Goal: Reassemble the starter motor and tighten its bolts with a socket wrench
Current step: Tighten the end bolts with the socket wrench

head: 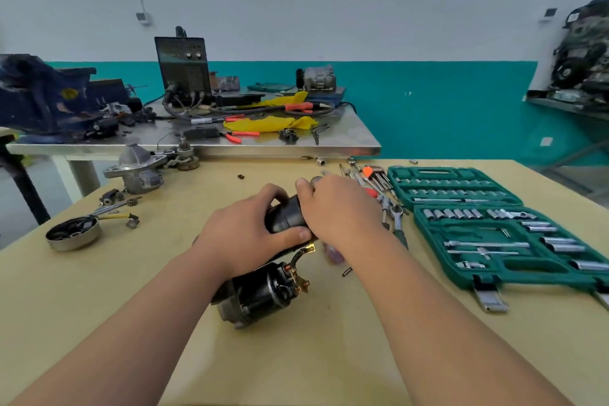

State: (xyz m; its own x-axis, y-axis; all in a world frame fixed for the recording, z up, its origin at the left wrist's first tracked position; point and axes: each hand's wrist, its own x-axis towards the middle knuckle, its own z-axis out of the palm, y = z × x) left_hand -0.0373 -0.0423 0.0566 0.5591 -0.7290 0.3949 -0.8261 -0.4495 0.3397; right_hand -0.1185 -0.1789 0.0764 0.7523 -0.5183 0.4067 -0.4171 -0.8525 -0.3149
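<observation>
On the tan surface (329, 356), mid-front: starter motor (260, 293), long axis running from near-left up and away to far-right, black housing raised between both hands. Grips the housing's near side with the left hand (240, 241), fingers (273, 194) curled over the top and thumb beneath; caps the far end with the right hand (339, 208), fingers wrapped close round it, whatever sits under them hidden. Has the open socket set (494, 234) lying just to the right, nearer the right hand, probably wanted next for the bolts.

Nothing here is legible to me: the welding machine (183, 66) panel and the green socket case (454, 175) carry only marks too blurred to read
</observation>
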